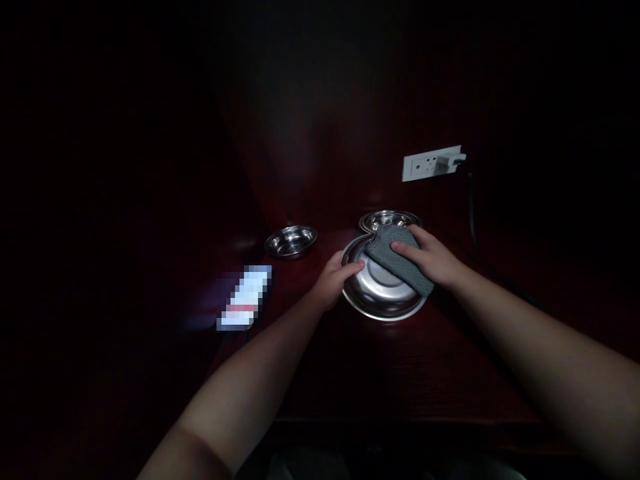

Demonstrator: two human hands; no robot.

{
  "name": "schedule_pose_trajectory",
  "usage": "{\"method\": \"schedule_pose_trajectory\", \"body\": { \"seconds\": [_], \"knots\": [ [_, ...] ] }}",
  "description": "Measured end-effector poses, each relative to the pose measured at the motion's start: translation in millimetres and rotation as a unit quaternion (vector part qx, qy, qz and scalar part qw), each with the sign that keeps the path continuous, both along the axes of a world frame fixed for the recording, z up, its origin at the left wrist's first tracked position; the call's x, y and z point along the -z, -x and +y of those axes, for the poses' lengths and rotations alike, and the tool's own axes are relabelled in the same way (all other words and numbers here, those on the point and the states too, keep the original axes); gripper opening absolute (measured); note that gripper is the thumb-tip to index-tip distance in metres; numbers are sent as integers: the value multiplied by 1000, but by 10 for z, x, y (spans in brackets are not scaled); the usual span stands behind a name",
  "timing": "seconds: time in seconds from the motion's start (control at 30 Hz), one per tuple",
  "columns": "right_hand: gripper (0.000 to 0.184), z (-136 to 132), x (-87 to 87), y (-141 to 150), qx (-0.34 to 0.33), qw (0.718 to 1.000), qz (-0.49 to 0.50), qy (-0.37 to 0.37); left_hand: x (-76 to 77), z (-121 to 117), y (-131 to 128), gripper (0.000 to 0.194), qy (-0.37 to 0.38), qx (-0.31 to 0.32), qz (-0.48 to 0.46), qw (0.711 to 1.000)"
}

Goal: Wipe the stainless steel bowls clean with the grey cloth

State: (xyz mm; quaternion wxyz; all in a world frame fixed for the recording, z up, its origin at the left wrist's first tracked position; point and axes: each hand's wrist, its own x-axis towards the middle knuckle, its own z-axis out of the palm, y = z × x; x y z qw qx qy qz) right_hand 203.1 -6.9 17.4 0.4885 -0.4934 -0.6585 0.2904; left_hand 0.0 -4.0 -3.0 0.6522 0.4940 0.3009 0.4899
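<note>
A shiny metal bowl (385, 303) is held tilted above the dark red table, its round base facing me. My left hand (331, 280) grips its left rim, thumb over the near surface and the other fingers hidden behind. In my right hand (429, 257) is a folded grey-green cloth (397, 257), pressed against the upper right of the bowl. The right thumb lies on top of the cloth. Just behind stands a second metal bowl (387, 217), partly covered by the cloth and the held bowl.
Another small metal bowl (291, 241) stands to the left on the table (375, 380). A lit phone (245, 300), its screen blurred, is left of my forearm. On the back wall is a white socket (425, 165) with a plug and a dark cable (473, 207) hanging down.
</note>
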Motion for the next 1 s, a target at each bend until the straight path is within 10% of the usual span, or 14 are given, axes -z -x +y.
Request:
{"method": "schedule_pose_trajectory", "body": {
  "seconds": [0.5, 1.0],
  "knots": [
    [41, 56, 16, 22, 58, 994, 87, 20, -53, 38, 53, 34, 84, 57, -123, 987],
    [44, 56, 57, 56, 95, 991, 97, 12, -3, -45, -5, 58, -10, 8, -33, 999]
  ]
}}
